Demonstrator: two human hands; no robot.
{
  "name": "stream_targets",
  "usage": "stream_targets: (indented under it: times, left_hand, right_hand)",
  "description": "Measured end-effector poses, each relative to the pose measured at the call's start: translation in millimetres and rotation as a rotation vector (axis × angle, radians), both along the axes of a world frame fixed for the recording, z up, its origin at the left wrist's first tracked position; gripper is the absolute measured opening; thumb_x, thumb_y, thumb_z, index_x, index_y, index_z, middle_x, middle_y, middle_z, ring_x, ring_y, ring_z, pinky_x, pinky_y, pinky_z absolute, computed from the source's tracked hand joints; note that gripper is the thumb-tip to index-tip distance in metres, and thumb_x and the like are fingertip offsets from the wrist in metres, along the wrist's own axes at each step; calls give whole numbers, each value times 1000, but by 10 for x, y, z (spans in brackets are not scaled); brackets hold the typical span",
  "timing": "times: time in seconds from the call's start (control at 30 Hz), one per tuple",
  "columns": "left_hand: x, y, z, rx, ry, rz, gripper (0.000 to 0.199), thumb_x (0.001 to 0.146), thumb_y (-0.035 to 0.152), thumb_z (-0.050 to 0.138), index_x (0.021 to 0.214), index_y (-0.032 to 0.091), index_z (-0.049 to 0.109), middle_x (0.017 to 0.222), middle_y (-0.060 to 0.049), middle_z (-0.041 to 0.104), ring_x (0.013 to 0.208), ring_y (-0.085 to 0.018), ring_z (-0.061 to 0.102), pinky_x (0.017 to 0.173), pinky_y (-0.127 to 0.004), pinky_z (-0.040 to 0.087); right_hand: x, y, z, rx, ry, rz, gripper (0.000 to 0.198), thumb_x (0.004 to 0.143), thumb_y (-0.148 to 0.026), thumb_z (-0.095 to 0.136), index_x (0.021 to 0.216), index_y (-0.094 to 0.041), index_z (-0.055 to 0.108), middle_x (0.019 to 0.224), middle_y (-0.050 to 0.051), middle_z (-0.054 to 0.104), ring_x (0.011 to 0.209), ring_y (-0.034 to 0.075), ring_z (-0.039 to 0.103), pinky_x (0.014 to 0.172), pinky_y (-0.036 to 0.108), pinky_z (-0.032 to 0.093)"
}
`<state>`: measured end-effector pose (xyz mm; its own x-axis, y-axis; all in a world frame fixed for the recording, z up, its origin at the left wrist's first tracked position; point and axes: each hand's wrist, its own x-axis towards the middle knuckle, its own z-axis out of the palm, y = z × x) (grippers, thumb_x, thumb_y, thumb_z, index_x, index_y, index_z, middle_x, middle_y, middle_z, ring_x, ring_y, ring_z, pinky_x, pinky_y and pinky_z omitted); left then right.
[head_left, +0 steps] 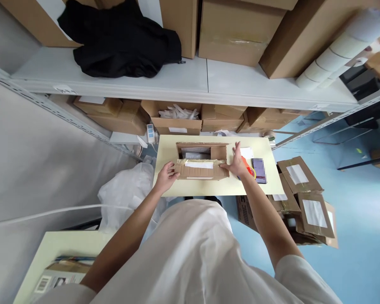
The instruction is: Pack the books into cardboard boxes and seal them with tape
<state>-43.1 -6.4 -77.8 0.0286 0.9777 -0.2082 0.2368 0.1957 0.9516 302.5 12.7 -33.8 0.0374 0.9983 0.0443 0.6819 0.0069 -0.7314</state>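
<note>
An opened cardboard box (199, 172) stands on the pale yellow table in front of me, with a white label strip and clear tape along its near flap. Inside the box lies something pale (196, 155), too unclear to name. My left hand (167, 176) holds the box's left end, its fingers bent against the edge. At the right end, my right hand (236, 164) presses its thumb to the flap, while its other fingers point up and away. Partly hidden behind the right wrist are an orange-red item (246, 164) and a yellow ring, perhaps tape.
A phone-like dark rectangle (259, 170) and white paper (247, 153) lie on the table (209, 189) at right. Shelving (190, 80) with boxes and black cloth (120, 40) overhangs the far side. Labelled cartons (315, 213) are piled right; translucent plastic bags (123, 190) lie left.
</note>
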Motion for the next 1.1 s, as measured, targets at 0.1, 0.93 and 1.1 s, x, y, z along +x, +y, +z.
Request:
stream_targets:
  times: [0.1, 0.93, 1.1]
  left_hand:
    - [85, 50, -15, -4, 9, 5, 77, 69, 29, 71, 138, 21, 40, 134, -18, 53, 101, -21, 65, 86, -38, 56]
    - [510, 425, 394, 424, 932, -673, 108, 65, 71, 65, 149, 12, 32, 158, -17, 24, 146, -38, 17, 118, -57, 9]
    - [490, 395, 357, 460, 864, -660, 108, 64, 73, 65, 147, 10, 36, 157, -18, 27, 146, -38, 17, 118, -53, 16]
  right_hand:
    - [83, 38, 60, 2, -7, 134, 91, 77, -51, 68, 151, -23, 24, 148, 15, 37, 135, 32, 41, 108, 51, 39]
    - [563, -279, -679, -576, -432, -454, 43, 84, -26, 54, 123, -9, 42, 101, 20, 66, 96, 32, 64, 80, 41, 46]
    - [787, -403, -176, -184, -36, -466, 46, 83, -31, 47, 126, -14, 45, 102, 13, 66, 87, 26, 63, 76, 37, 49]
